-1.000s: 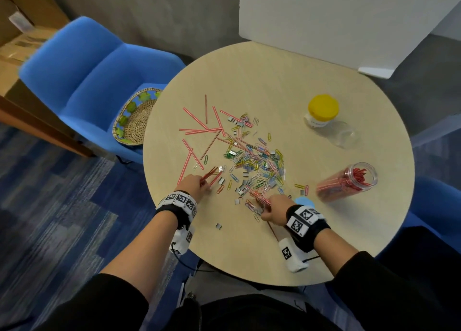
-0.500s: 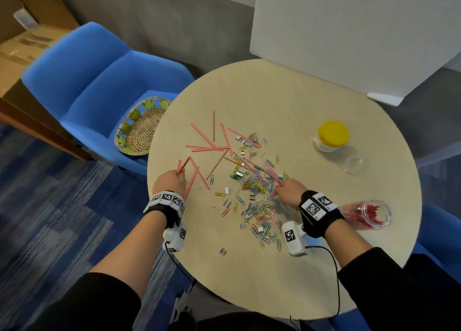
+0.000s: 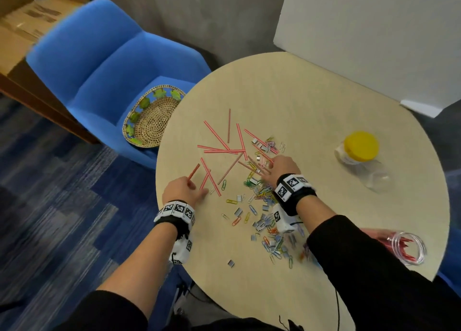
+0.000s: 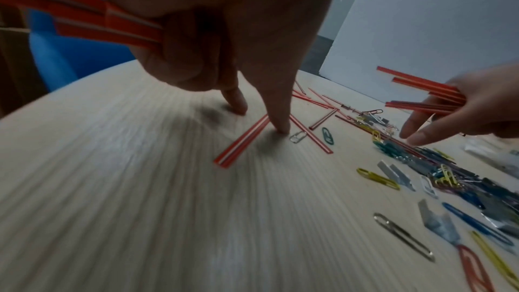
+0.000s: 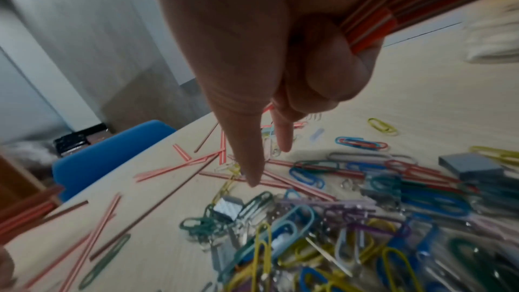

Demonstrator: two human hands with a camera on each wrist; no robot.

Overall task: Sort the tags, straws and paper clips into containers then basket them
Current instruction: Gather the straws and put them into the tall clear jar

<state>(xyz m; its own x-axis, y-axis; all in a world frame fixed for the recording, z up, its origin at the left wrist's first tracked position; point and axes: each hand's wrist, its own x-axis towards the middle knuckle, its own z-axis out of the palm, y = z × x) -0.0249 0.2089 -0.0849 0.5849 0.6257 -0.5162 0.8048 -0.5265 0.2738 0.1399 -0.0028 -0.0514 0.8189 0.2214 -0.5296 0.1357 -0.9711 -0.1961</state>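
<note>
- Plainly the straw-gathering step is in hand: the left hand [image 3: 183, 189] clenches a small bundle of red-and-white striped paper straws [image 4: 81, 19] in its curled fingers, while its forefinger and thumb reach down beside one more straw lying on the round pale wooden table [image 3: 311, 101].
- Likewise the right hand [image 3: 282, 167] grips its own bundle of straws [image 5: 393, 10], forefinger stretched toward loose ones in the pile.
- Next, I judge, each hand must pinch a flat straw off the tabletop without dropping its bundle, then carry the lot to the clear plastic jar lying on its side [image 3: 404, 247], which already holds straws.
- Thin loose straws [image 3: 224, 150] lie crossed mid-table; coloured wire paper clips [image 3: 260, 193] and small grey tags [image 3: 238, 211] remain unsorted beside them.
- Waiting on the blue chair is the woven basket [image 3: 149, 123].
</note>
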